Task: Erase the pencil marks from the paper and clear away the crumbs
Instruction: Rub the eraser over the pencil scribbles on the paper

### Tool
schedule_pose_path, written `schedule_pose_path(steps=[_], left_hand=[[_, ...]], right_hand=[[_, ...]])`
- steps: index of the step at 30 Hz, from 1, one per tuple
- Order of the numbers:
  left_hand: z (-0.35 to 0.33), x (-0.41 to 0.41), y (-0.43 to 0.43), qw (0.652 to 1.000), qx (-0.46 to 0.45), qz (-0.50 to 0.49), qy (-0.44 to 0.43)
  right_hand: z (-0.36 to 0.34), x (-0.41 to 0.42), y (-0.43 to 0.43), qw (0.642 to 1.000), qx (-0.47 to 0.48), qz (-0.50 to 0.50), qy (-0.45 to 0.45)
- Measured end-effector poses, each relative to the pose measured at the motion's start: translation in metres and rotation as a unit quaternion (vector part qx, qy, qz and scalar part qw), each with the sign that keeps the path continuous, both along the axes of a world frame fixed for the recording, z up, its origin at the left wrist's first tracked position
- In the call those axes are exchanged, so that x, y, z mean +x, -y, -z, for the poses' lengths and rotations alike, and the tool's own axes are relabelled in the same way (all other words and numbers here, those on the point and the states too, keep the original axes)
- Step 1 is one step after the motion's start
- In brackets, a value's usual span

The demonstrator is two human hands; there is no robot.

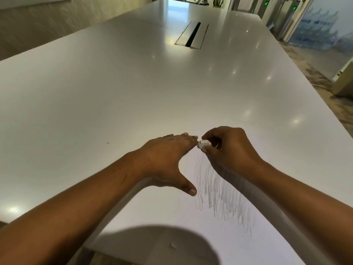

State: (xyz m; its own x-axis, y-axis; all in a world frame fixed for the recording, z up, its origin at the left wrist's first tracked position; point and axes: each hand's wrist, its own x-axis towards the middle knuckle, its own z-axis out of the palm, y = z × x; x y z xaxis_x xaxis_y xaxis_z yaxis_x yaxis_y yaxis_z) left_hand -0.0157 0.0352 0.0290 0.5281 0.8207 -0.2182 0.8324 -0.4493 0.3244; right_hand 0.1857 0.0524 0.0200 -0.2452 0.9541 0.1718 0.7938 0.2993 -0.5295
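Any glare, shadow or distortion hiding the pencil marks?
Head view: glare spots dot the glossy white table, whose edges bow from wide-angle distortion; a rounded dark shadow covers the near end of the white paper sheet; the grey pencil scribbles read clearly near the small white ribbed eraser in the right hand.

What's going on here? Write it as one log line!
left hand: flat on white paper sheet | right hand: pinches small white ribbed eraser at top of grey pencil scribbles | scribbles: not yet erased

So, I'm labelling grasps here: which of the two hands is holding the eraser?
The right hand: its fingers pinch the white eraser. The left hand rests flat on the paper.
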Motion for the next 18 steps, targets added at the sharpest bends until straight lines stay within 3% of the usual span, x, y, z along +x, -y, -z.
schedule_pose_path(steps=[6, 12, 18], left_hand=[[-0.002, 0.003, -0.003, 0.999, -0.027, -0.023, -0.009], [-0.013, 0.012, -0.001, 0.998, -0.021, -0.034, -0.054], [-0.017, 0.017, -0.002, 0.996, -0.017, -0.019, -0.090]], right_hand=[[-0.005, -0.009, 0.014, 0.995, -0.008, -0.095, 0.041], [-0.003, -0.005, -0.014, 0.997, 0.021, -0.007, 0.072], [-0.008, -0.006, 0.014, 0.985, 0.017, -0.097, 0.140]])
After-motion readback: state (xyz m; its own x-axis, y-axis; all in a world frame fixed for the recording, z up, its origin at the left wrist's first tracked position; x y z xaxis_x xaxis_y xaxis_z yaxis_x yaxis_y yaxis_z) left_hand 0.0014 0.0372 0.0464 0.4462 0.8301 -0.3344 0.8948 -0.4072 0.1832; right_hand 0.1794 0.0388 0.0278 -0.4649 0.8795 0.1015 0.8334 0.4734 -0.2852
